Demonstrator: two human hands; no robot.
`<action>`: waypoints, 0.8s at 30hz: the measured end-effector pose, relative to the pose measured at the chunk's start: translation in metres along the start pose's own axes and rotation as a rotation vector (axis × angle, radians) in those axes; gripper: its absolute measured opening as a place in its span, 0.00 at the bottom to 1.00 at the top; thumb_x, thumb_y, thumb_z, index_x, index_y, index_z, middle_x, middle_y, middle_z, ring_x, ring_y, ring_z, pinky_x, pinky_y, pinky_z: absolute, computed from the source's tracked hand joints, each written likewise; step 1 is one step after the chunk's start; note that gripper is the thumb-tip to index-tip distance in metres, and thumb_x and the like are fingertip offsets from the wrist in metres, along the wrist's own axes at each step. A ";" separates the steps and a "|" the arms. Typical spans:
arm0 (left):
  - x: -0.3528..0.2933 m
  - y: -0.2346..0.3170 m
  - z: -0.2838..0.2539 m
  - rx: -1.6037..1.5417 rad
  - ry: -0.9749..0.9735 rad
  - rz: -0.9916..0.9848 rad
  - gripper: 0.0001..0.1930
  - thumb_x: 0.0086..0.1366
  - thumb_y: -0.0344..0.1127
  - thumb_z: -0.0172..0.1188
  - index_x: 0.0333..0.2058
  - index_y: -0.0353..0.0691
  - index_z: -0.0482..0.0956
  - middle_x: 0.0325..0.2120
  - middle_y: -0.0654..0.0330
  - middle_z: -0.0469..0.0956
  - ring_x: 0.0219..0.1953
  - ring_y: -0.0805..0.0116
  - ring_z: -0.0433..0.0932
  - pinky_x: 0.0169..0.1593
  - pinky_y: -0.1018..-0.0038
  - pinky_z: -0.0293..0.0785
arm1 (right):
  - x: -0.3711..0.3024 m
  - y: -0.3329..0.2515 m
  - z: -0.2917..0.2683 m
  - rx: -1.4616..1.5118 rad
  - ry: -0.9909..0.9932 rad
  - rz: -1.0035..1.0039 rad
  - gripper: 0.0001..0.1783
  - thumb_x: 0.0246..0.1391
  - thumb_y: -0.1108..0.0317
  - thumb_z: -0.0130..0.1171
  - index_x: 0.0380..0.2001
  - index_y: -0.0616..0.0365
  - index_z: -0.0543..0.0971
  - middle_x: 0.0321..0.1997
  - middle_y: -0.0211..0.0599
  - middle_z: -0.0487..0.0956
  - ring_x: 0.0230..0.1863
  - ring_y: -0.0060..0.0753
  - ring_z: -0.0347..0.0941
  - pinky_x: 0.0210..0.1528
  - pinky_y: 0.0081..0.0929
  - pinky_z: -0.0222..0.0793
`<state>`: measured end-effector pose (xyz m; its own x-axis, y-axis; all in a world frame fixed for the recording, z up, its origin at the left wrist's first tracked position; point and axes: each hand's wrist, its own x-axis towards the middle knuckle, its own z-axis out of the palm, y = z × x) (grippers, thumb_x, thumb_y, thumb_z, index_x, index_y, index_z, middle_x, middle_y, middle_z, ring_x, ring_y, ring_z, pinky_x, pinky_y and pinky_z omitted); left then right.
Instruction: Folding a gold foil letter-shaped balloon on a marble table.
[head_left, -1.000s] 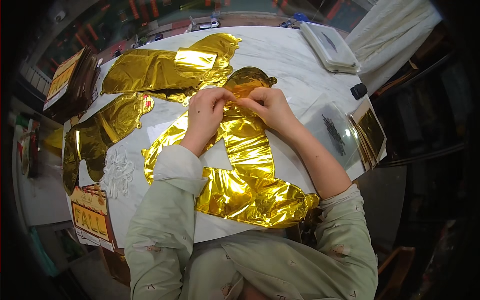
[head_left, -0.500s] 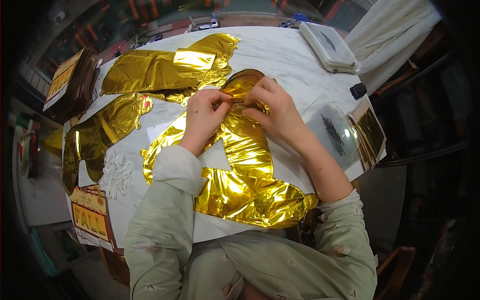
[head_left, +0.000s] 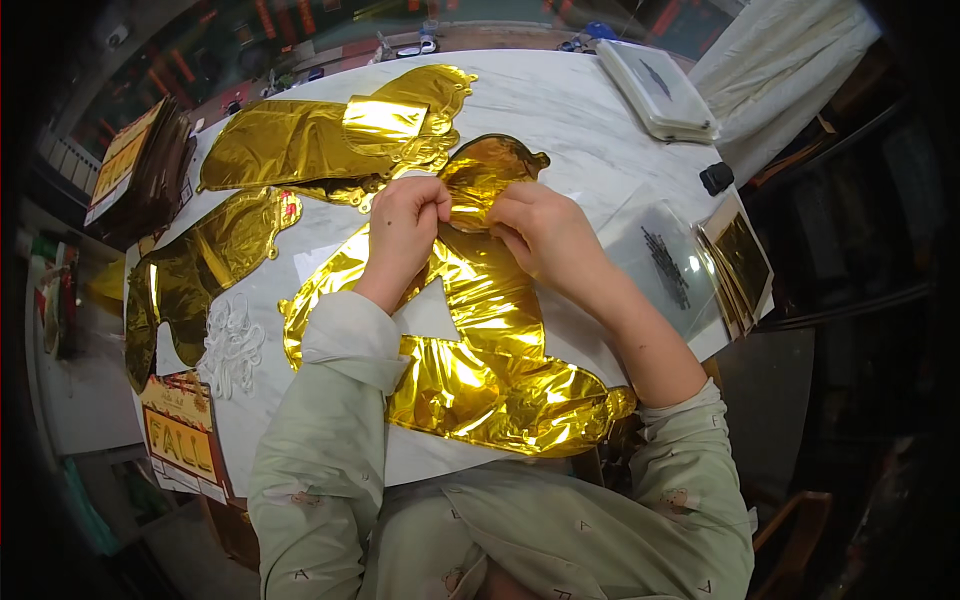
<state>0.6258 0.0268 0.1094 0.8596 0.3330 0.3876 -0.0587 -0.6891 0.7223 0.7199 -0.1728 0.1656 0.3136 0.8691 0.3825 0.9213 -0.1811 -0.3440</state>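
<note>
A flat, uninflated gold foil balloon (head_left: 497, 300) lies in front of me, its lower part reaching toward the table's near edge. Its far end is folded over into a rounded flap. My left hand (head_left: 403, 222) is closed in a pinch at the left edge of this fold. On the opposite side, my right hand (head_left: 545, 232) has its fingers bent and pressed on the flap's right edge. The fingertips of both hands are partly hidden. Behind my left hand lie more flat gold foil balloons (head_left: 275, 145), overlapping. Another gold foil balloon (head_left: 205, 260) rests at the left.
A heap of white ribbon or cord (head_left: 232, 345) lies left of my sleeve. Stacked printed cards (head_left: 140, 165) stand at the far left, with a printed card (head_left: 180, 440) nearer. Clear plastic sleeves (head_left: 645, 250) and a white plastic box (head_left: 655, 95) are at the right.
My right hand has lowered a little and its fingers have closed in on the foil. The folded flap lies flatter, with more of its far edge showing. My left fingers have curled in.
</note>
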 end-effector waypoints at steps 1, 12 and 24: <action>0.000 0.001 0.002 -0.002 -0.002 0.001 0.09 0.62 0.25 0.53 0.28 0.40 0.84 0.30 0.56 0.84 0.35 0.53 0.81 0.44 0.61 0.75 | 0.000 0.001 0.003 -0.001 0.000 0.002 0.04 0.54 0.74 0.62 0.34 0.58 0.80 0.34 0.41 0.79 0.39 0.49 0.78 0.40 0.41 0.74; -0.002 0.010 0.004 -0.151 0.088 -0.039 0.07 0.55 0.33 0.62 0.30 0.38 0.86 0.28 0.55 0.83 0.32 0.56 0.80 0.40 0.64 0.75 | 0.012 0.013 0.011 0.115 0.150 0.050 0.10 0.46 0.79 0.67 0.35 0.61 0.80 0.34 0.43 0.82 0.35 0.47 0.80 0.39 0.36 0.76; -0.003 0.012 0.004 -0.124 0.108 -0.055 0.09 0.55 0.39 0.70 0.28 0.38 0.86 0.29 0.55 0.83 0.34 0.55 0.81 0.42 0.64 0.75 | 0.012 0.022 0.021 0.179 0.132 0.178 0.10 0.55 0.73 0.65 0.40 0.65 0.82 0.29 0.44 0.82 0.29 0.37 0.79 0.35 0.32 0.73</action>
<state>0.6245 0.0145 0.1147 0.8041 0.4401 0.3996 -0.0806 -0.5853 0.8068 0.7392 -0.1570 0.1442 0.5051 0.7610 0.4072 0.7976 -0.2314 -0.5570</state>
